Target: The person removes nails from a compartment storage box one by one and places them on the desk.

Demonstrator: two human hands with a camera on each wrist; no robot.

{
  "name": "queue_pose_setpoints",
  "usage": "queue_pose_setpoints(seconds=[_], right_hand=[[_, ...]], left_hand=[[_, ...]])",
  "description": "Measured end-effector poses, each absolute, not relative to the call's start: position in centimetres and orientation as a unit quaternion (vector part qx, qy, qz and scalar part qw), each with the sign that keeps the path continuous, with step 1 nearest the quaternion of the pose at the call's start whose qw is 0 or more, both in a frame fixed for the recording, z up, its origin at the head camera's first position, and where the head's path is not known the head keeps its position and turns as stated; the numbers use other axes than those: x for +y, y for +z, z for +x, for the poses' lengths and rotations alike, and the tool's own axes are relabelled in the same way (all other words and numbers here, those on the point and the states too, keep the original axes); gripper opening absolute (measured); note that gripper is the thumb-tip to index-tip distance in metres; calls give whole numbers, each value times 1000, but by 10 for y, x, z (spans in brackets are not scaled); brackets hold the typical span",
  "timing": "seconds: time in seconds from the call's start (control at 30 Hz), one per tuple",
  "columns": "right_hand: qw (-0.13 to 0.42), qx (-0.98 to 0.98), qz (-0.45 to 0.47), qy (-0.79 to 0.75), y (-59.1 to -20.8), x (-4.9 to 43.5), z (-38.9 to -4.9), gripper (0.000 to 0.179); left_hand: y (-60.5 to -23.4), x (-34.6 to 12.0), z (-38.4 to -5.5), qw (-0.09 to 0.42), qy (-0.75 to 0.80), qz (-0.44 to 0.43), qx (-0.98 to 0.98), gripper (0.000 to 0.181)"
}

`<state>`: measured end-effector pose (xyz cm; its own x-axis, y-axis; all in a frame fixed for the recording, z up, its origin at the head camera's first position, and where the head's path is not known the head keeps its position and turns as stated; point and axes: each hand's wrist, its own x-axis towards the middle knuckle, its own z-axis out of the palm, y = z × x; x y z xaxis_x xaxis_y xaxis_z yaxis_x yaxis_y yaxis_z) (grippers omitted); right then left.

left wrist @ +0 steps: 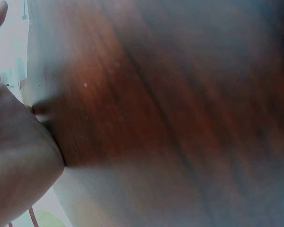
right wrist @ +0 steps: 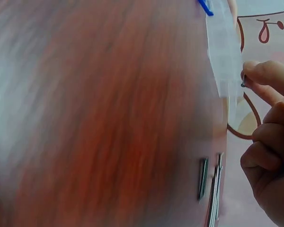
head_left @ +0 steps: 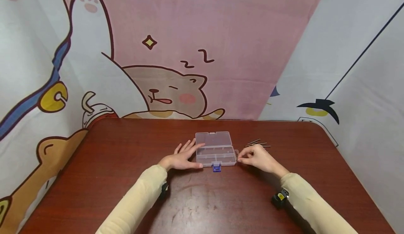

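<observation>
A clear plastic compartment box (head_left: 216,159) with a blue latch (head_left: 216,167) lies on the table, its lid (head_left: 213,139) folded back. My left hand (head_left: 182,159) rests at the box's left side, fingers spread, thumb along the front corner and index finger reaching over the edge. At the right end of the box, my right hand (head_left: 259,158) pinches a small metal nail (right wrist: 244,81) between thumb and forefinger. Most of the nail is hidden by the fingers. Several loose nails (right wrist: 213,194) lie on the table beyond the right hand.
The brown wooden table (head_left: 202,206) ends at a far edge against a printed cloth backdrop (head_left: 221,34). A wrist camera (head_left: 280,198) is strapped under the right forearm. In the left wrist view, mostly blurred tabletop appears.
</observation>
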<state>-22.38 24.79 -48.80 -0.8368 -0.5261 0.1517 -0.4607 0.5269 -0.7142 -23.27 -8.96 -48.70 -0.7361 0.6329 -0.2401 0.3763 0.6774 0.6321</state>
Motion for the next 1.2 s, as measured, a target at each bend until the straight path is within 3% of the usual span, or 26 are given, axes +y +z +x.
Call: queue_pose_setpoints(seconds=[0.53, 1.2], right_hand=[[46, 894, -273, -353, -494, 293, -225, 12], [61, 901, -285, -321, -490, 313, -220, 14]], left_hand=[[-489, -89, -234, 220, 275, 282, 893, 82], [-490, -89, -234, 219, 272, 280, 894, 83]])
